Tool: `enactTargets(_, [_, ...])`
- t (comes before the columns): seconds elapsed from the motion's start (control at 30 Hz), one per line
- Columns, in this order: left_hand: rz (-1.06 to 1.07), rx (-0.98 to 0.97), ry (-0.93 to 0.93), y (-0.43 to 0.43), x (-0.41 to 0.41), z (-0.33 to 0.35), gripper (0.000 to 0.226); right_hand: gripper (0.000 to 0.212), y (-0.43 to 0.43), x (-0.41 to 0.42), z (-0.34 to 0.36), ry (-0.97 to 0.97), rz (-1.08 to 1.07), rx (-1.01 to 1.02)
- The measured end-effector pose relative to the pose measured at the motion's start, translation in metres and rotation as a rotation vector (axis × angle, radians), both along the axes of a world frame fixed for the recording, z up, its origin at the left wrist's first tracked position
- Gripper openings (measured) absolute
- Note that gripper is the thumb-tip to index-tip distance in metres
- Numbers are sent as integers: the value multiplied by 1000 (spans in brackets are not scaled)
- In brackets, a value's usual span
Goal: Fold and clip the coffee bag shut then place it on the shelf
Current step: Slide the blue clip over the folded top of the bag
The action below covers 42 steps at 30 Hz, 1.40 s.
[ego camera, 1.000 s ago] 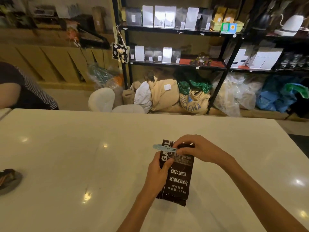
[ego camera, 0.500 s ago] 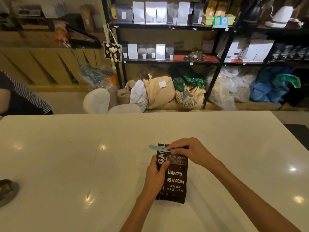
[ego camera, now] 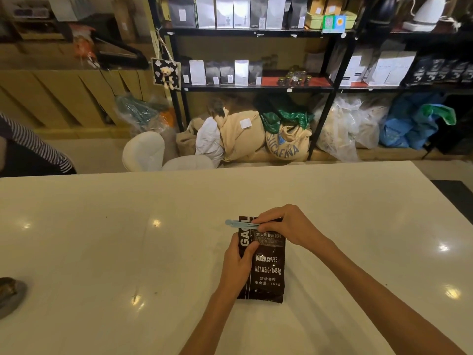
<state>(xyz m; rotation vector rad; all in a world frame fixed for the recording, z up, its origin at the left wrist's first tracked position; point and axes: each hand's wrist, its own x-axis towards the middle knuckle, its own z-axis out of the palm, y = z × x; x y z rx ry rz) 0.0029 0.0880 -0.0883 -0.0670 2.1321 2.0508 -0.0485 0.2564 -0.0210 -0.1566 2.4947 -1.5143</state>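
Note:
A dark brown coffee bag point(ego camera: 268, 272) with white print lies flat on the white table point(ego camera: 128, 239), its top end pointing away from me. A light blue clip point(ego camera: 239, 224) runs across the bag's folded top, its left end sticking out past the bag. My right hand point(ego camera: 286, 225) presses down on the clip's right part and covers it. My left hand point(ego camera: 238, 265) grips the bag's left edge, thumb on its front. The black shelf point(ego camera: 256, 87) with rows of bags stands behind the table.
A person in a striped sleeve point(ego camera: 33, 147) sits at the table's far left. A dark object on a grey dish point(ego camera: 10, 293) sits at the left edge. White chairs point(ego camera: 153, 155) and sacks point(ego camera: 256, 134) stand between table and shelf.
My view has drifted a little, so bag and hands sit slightly lower and further right. Both hands hold their grip on bag and clip.

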Motion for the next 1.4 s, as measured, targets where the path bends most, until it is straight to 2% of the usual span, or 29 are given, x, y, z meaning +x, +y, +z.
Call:
enactTargets(0.27, [9,-4,-9,-1,-3,-5,29,20,-5,-4,-5,-7,-15,-17])
enactTargets(0.4, [7,0,-6,-1,-6,-7,31,19,-6,-5,-3,20,-16,56])
enactTargets(0.47, [3,2,-18,-2,-6,-9,32,26,-8,-5,-2,7,-1,82])
enactTargets(0.53, [4,6,-32,-2,-4,-12,33,41,-11,-8,1,-72,51,119])
enactTargets(0.6, [11,13,-30,-1,-4,-12,32,48,-15,-13,5,-116,139,229])
enactTargets(0.67, [-7,23,-28,-4,-5,-10,30,37,-18,-19,8,-80,212,349])
enactTargets(0.77, [-100,42,-59,-16,-10,-7,29,28,-16,-19,7,-24,215,403])
enactTargets(0.83, [-94,77,-56,-28,-18,-5,26,28,-14,-19,4,-3,213,426])
enactTargets(0.93, [59,101,3,-45,-35,-1,21,28,-13,-20,-1,4,217,445])
enactTargets(1.03, [19,85,-6,-48,-48,6,12,26,-16,-21,-3,23,222,461])
enactTargets(1.2, [70,37,-3,-41,-51,6,22,25,-21,-20,-3,17,218,537])
enactTargets(1.3, [95,33,19,-34,-49,6,26,36,-37,-19,-4,79,260,634])
enactTargets(1.4, [107,96,0,-34,-49,7,16,33,-46,-19,-8,120,205,610])
